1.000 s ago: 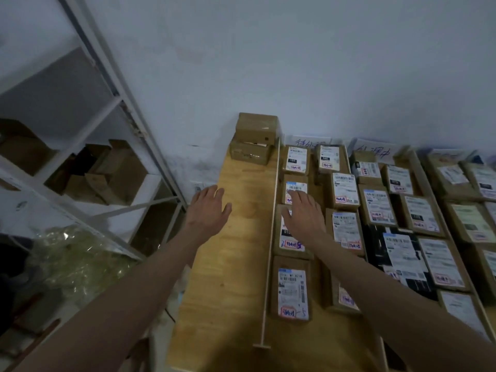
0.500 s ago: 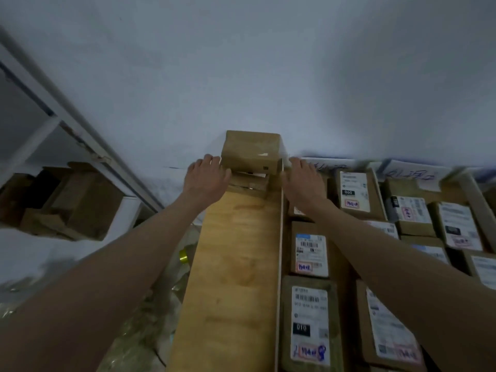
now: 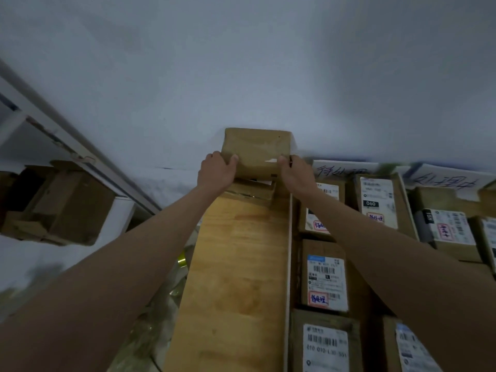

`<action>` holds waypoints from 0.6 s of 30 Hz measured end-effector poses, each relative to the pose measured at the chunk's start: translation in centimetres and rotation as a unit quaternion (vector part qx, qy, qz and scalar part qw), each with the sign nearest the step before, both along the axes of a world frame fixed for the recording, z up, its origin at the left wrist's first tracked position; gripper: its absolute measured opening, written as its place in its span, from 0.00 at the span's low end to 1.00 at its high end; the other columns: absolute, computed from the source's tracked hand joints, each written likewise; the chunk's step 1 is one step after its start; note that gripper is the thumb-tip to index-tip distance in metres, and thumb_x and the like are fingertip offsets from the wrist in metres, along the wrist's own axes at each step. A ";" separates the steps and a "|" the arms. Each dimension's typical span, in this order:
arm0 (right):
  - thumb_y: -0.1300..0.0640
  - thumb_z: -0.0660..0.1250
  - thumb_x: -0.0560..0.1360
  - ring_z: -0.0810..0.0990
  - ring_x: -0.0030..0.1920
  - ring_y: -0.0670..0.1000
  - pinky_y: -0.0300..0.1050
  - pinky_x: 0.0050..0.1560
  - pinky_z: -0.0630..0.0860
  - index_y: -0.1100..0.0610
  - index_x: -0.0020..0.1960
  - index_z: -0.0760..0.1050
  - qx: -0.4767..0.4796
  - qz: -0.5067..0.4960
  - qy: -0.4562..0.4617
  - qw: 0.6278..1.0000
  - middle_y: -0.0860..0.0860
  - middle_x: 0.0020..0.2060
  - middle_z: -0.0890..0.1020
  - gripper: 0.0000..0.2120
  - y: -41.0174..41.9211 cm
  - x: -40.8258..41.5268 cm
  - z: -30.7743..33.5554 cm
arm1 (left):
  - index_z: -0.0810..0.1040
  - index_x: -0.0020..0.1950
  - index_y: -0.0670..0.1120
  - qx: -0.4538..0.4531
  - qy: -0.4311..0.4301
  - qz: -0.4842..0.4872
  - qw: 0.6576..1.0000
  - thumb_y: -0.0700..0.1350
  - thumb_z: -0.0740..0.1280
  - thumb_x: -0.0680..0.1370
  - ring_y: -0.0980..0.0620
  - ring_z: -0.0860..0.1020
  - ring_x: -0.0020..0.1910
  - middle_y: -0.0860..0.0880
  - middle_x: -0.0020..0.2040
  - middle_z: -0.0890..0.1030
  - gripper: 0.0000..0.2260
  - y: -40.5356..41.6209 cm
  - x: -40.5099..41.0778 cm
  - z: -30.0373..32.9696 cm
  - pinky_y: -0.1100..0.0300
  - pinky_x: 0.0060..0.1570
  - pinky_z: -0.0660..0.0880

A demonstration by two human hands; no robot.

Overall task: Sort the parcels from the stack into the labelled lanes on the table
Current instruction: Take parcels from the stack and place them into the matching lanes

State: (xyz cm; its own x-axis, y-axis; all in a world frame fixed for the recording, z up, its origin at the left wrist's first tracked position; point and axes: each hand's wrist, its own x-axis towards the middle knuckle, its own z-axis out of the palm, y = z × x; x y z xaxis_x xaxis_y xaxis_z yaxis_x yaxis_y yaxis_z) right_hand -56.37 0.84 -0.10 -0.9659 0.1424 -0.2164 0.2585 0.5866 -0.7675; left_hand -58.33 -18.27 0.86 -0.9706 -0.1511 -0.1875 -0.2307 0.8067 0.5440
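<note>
We are holding the top parcel [image 3: 256,151] at the far end of the worktop [image 3: 236,277], against the wall [image 3: 241,63]. It is a plain brown cardboard box, its upper face bare except for a small pale scrap near its right edge, and it is sitting on 1 lower parcel [image 3: 252,189] of the stack. Our left hand [image 3: 216,173] is making its grip on the top parcel's left edge, thumb curled over the top; our right hand [image 3: 296,175] is clamping the right edge the same way. Right of the top parcel, past a thin divider rail [image 3: 289,264], labelled parcels [image 3: 326,281] are lying in lanes. The handwritten lane signs [image 3: 346,170] behind them are blurring and partly cut off, so we cannot read them. Our fingers on the top parcel's far sides are hiding from view.
</note>
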 end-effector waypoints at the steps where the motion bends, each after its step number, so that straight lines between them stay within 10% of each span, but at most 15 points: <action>1: 0.46 0.52 0.84 0.78 0.47 0.54 0.48 0.45 0.72 0.61 0.56 0.74 -0.003 -0.002 0.004 1.000 0.55 0.46 0.78 0.20 0.1 0.5 0.6 | 0.72 0.64 0.36 0.005 0.002 0.001 1.000 0.59 0.58 0.82 0.39 0.74 0.59 0.38 0.60 0.76 0.26 0.1 0.5 0.4 0.42 0.59 0.73; 8: 0.48 0.55 0.84 0.72 0.35 0.46 0.41 0.36 0.68 0.56 0.44 0.72 -0.053 -0.015 0.049 0.997 0.48 0.36 0.75 0.16 -0.1 7.4 5.6 | 0.75 0.59 0.41 0.110 0.036 -0.003 0.993 0.62 0.62 0.78 0.44 0.77 0.52 0.43 0.54 0.78 0.24 -1.4 7.6 5.1 0.50 0.48 0.75; 14: 0.40 0.58 0.81 0.80 0.50 0.54 0.56 0.53 0.80 0.54 0.60 0.71 -0.102 -0.059 -0.027 0.993 0.53 0.51 0.79 0.19 -0.2 16.9 8.4 | 0.72 0.65 0.45 0.177 0.023 -0.016 0.984 0.65 0.70 0.73 0.51 0.76 0.57 0.50 0.60 0.77 0.30 -3.3 17.8 8.1 0.56 0.54 0.76; 18: 0.40 0.56 0.82 0.84 0.42 0.55 0.44 0.34 0.81 0.60 0.53 0.75 -0.154 -0.086 -0.115 0.978 0.59 0.45 0.83 0.23 0.2 22.1 10.4 | 0.69 0.67 0.45 0.183 0.019 -0.090 0.979 0.55 0.78 0.69 0.55 0.74 0.58 0.54 0.60 0.75 0.32 -4.3 23.5 9.1 0.70 0.48 0.69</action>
